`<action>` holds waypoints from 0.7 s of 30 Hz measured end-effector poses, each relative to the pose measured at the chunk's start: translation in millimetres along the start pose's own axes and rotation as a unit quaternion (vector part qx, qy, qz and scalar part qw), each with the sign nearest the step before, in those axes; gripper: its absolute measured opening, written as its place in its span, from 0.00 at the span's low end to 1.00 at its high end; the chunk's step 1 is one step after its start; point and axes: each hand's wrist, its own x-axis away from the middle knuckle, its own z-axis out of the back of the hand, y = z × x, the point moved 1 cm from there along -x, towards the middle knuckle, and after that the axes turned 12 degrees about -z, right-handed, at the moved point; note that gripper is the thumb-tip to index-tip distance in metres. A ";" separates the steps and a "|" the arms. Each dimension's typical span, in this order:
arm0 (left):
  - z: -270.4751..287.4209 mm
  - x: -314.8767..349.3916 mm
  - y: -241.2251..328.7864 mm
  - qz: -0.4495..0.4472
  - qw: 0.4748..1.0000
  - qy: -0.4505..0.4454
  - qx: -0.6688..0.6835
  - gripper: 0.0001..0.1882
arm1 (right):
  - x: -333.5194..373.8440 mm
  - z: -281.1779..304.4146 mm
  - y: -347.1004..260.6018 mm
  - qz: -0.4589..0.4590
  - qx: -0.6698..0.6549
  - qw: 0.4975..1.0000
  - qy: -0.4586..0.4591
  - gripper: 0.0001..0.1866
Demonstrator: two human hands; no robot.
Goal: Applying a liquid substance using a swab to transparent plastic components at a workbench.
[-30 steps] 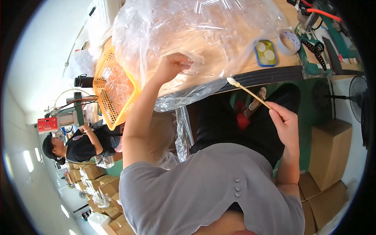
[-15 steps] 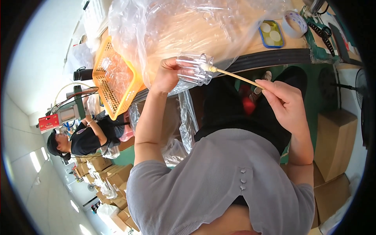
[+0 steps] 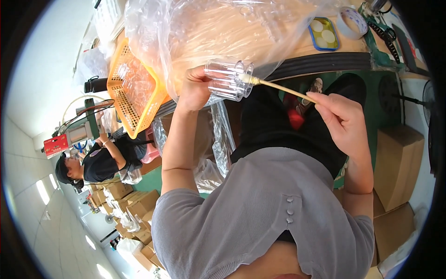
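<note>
left hand [image 3: 195,88] grips clear cup [image 3: 228,80]; right hand [image 3: 344,122] holds swab stick [image 3: 278,87].

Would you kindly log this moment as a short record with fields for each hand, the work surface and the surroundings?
left hand: holds a clear plastic cup on its side
right hand: pinches a thin wooden swab stick, tip at the cup's mouth
bench: big clear plastic bag, orange basket, blue tray, tape roll
surroundings: cardboard boxes; another person at left
</note>
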 end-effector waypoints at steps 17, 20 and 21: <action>-2.6 3.5 7.6 -0.018 0.998 0.042 0.030 0.09 | 6.4 -2.6 2.1 -0.031 -0.039 0.998 0.032 0.12; -1.6 3.3 2.1 -0.032 0.998 0.054 0.010 0.10 | 10.8 -9.5 -1.3 -0.006 -0.041 0.999 -0.028 0.12; -3.9 3.4 3.2 -0.041 0.997 0.060 0.012 0.10 | 10.7 -9.5 -3.4 -0.005 -0.040 0.999 -0.027 0.12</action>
